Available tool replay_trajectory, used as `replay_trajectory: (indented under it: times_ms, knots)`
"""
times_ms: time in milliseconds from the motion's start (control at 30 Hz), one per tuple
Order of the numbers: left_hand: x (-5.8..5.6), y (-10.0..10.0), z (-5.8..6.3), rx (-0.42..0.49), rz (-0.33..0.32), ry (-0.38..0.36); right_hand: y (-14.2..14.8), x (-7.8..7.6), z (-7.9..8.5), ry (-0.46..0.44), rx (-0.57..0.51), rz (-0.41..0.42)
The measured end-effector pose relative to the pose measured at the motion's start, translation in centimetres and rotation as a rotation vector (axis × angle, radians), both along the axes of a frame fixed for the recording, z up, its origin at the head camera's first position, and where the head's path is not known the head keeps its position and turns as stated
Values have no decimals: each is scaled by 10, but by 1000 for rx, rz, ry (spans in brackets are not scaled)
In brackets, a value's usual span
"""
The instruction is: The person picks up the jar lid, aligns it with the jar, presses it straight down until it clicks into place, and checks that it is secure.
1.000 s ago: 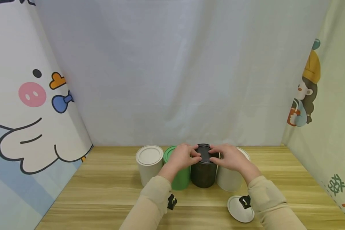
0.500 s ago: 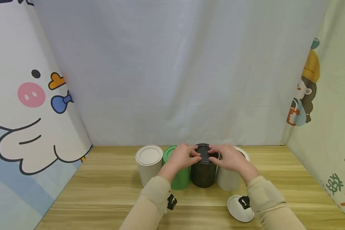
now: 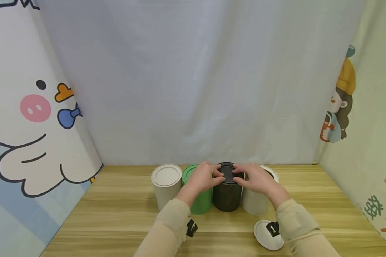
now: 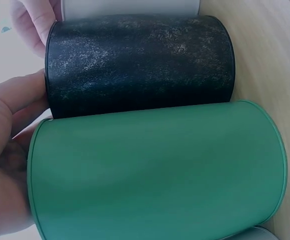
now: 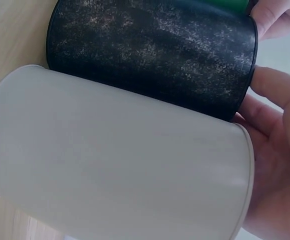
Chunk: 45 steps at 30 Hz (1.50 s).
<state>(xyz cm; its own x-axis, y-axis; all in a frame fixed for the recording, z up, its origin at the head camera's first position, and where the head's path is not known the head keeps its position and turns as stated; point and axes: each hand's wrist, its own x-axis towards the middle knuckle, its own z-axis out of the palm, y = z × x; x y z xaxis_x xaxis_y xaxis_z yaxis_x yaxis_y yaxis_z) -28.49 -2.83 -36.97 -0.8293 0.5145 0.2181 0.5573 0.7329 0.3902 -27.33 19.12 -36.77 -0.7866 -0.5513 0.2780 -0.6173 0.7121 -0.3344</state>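
Pressing unevenly could tip the black, speckled, cylindrical can (image 3: 226, 197), standing just below and between the left hand (image 3: 203, 176) and right hand (image 3: 256, 178), whose fingertips touch its round black lid (image 3: 228, 170), though whether they pinch I cannot tell.

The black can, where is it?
In the head view, the black can stands right of the green can and left of the open white can, left hand and right hand at its top.
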Motion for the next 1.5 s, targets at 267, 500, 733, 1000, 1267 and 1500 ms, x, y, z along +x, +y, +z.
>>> replay_trajectory:
  times_ms: [267,500,733,1000,1267,1500]
  knots:
    - [3,-1,-3,21,-2,19,1,1,-4,14,-10,-5]
    - [4,0,-4,13,8,40,1,3,-12,58,-2,-66]
    - [7,1,-6,-5,-2,107,-1,9,-13,158,-20,-87]
    - [13,-2,-9,63,-18,166,3,16,-14,252,-84,-60]
    - [26,-1,-5,129,-32,186,9,25,-14,282,-160,-33]
    - [39,5,-2,140,-66,192,15,35,-14,322,-173,-15]
